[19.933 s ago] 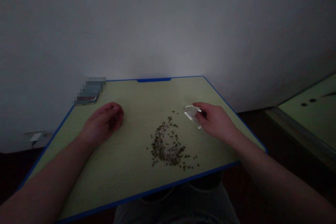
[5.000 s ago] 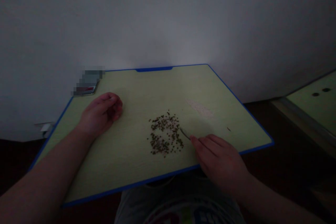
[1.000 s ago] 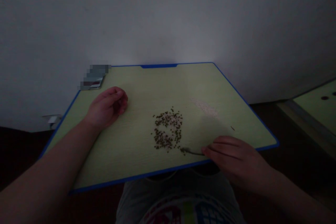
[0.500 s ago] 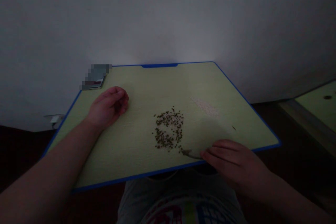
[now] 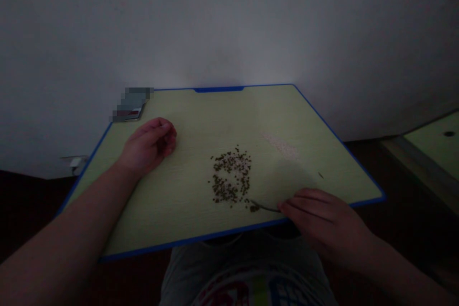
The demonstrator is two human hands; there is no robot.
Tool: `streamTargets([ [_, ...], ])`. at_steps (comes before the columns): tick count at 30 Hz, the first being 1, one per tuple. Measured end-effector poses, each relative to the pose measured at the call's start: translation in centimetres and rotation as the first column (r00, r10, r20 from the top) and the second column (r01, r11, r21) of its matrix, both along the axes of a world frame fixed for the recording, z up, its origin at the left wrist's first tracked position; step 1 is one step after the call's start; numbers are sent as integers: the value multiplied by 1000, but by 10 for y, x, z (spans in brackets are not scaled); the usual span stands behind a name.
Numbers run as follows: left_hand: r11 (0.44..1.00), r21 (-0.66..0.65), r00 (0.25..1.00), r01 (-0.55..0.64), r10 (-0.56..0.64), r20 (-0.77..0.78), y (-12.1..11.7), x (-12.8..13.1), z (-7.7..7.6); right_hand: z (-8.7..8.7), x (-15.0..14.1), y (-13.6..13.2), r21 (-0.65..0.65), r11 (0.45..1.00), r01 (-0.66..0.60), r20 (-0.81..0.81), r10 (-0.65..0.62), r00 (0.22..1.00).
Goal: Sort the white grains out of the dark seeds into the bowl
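My right hand [image 5: 322, 215] is closed on the handle of what looks like a small dark spoon [image 5: 267, 208], near the table's front edge. The spoon's tip is tilted and seen nearly edge-on. Just beneath it lies a little clump of dark grains [image 5: 254, 208]. Beside the tip spreads a patch of dark beans or seeds [image 5: 231, 191] mixed with pale, rice-like grains. My left hand [image 5: 149, 146] rests on the table left of the patch, its fingers loosely curled and nothing visible in them.
The pale folding table [image 5: 186, 114] has a blue rim and stands against a wall. A streak of pale grains [image 5: 281, 146] lies right of the dark patch, with a small dark sliver [image 5: 320, 175] farther right. A blurred-out flat device [image 5: 132, 105] occupies the back left corner.
The spoon's tip has turned over and lifted slightly, and a small clump of dark grains now shows below it. My right hand shifted a little rightward. The left hand stayed still.
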State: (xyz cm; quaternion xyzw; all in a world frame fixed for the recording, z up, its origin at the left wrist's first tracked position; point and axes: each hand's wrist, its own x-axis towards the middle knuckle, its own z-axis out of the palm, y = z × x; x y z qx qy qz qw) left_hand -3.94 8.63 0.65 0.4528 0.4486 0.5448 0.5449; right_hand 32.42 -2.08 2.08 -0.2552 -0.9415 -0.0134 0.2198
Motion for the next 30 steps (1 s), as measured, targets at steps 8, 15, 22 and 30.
streamTargets([
  [8, 1000, -16, 1000, 3, -3, -2, 1, -1, 1, -1, -1, 0, -5, 1000, -6, -13, 6, 1000],
  [15, 1000, -26, 1000, -10, 10, -8, 0, 0, 3, 4, -5, -1, -10, 1000, -13, -17, 13, 1000],
  [22, 1000, -16, 1000, -11, 11, 20, 1, 2, 2, 8, -12, -2, 21, 1000, 4, -6, -4, 1000],
  [30, 1000, -19, 1000, 3, -2, 20, 0, 1, 2, 3, -6, -3, 17, 1000, 25, -18, -24, 1000],
])
